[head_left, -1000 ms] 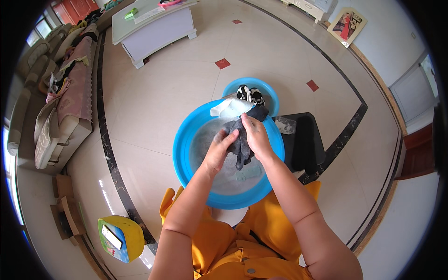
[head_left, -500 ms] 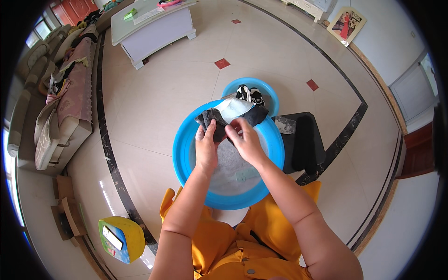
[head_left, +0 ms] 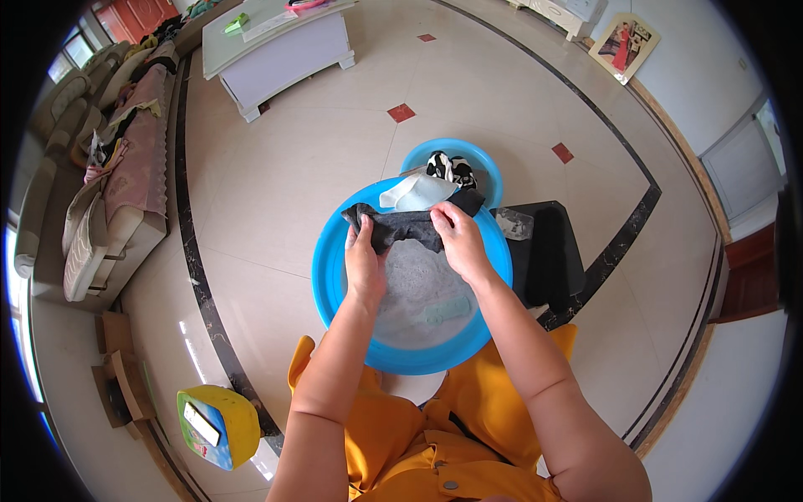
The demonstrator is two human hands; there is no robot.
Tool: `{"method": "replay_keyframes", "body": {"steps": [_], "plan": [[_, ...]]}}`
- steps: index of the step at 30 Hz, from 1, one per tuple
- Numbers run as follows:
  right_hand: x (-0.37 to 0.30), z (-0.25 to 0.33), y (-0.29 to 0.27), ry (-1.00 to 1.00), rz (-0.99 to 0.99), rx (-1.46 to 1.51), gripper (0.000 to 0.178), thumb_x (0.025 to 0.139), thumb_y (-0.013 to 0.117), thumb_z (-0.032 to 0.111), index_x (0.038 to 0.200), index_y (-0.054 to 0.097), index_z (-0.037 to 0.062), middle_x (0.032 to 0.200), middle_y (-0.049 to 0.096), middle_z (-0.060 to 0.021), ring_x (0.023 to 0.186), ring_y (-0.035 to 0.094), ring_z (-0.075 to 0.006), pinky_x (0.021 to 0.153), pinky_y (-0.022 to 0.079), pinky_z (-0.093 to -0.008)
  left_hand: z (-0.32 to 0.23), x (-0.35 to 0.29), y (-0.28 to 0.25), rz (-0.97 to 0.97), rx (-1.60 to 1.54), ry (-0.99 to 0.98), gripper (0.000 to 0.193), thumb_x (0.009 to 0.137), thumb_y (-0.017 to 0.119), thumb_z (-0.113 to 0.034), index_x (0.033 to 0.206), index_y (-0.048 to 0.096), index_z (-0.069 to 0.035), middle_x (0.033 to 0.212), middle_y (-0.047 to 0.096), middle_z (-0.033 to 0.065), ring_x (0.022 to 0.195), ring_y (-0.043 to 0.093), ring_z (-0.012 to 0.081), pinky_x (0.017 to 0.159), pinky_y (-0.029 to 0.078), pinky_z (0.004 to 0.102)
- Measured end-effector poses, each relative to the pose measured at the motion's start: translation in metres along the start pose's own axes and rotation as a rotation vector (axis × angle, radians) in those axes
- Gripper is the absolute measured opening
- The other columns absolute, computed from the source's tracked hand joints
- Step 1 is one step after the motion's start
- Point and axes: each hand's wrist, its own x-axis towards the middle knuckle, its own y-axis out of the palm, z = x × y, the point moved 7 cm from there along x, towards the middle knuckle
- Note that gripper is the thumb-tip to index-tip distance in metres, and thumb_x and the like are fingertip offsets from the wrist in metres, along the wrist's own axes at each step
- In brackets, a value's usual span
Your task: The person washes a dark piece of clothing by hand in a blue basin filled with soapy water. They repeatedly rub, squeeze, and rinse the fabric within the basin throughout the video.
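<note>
Both of my hands pinch a dark grey cloth (head_left: pixel 407 227), perhaps a sock, drawn out between them above a large blue basin (head_left: pixel 328 309). My left hand (head_left: pixel 365 261) grips its left part, and my right hand (head_left: pixel 458 243) pinches the right end. Cloudy, sudsy water (head_left: pixel 410 289) fills the basin, with a pale green oblong thing (head_left: pixel 448 310) partly sunk in it. Just beyond the held cloth, a white cloth (head_left: pixel 418 192) and a black cloth (head_left: pixel 468 200) lie across the far rim.
Behind stands a smaller blue basin (head_left: pixel 493 171) holding black-and-white patterned cloth (head_left: pixel 450 170). To the right is a black board-like thing (head_left: pixel 552 259) with a clear packet (head_left: pixel 514 224) on it. A yellow stool (head_left: pixel 242 428) bearing a phone (head_left: pixel 202 424) stands at lower left. A sofa (head_left: pixel 138 167) lines the left.
My right hand has moved slightly right, away from the left. The bunched dark cloth is now spread sideways between both hands, and more of the water and the pale green thing shows.
</note>
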Motion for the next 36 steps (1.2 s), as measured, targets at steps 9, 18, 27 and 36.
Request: {"method": "replay_keyframes", "body": {"steps": [9,18,27,36], "plan": [[-0.01,0.027,0.007,-0.051,0.142,-0.118,0.018,0.083,0.066,0.015,0.086,0.058,-0.0012,0.079,0.062,-0.0115,0.071,0.061,-0.0179,0.06,0.047,-0.0316,-0.001,-0.001,0.001,-0.008,0.089,0.14,0.044,0.095,0.047,-0.038,0.128,0.038,-0.011,0.117,0.049,0.0045,0.1,0.051,0.0143,0.085,0.045,0.0349],[-0.057,0.074,0.038,-0.565,0.075,-0.289,0.028,0.079,0.069,0.023,0.089,0.049,0.0052,0.082,0.059,-0.0115,0.067,0.061,-0.0297,0.054,0.048,-0.0368,0.016,-0.005,0.01,0.258,-0.097,-0.057,0.041,0.093,0.046,-0.048,0.105,0.047,-0.01,0.085,0.054,0.0022,0.074,0.053,0.0109,0.062,0.046,0.0262],[-0.037,0.042,0.039,-0.334,0.015,-0.468,0.023,0.085,0.062,0.022,0.08,0.053,0.0019,0.063,0.059,-0.0163,0.056,0.06,-0.0352,0.047,0.045,-0.0411,0.039,-0.015,0.012,0.209,-0.106,-0.051,0.021,0.096,0.044,-0.03,0.093,0.053,-0.011,0.084,0.055,-0.0002,0.08,0.054,0.0121,0.07,0.047,0.0288],[-0.032,0.031,0.029,-0.162,0.013,-0.301,0.027,0.091,0.052,0.025,0.077,0.056,0.0026,0.063,0.059,-0.0176,0.059,0.058,-0.0385,0.05,0.043,-0.0445,0.034,-0.028,0.019,0.102,0.021,-0.002,0.026,0.094,0.049,-0.027,0.098,0.056,-0.002,0.091,0.058,0.0034,0.082,0.055,0.0114,0.074,0.045,0.0261]]}}
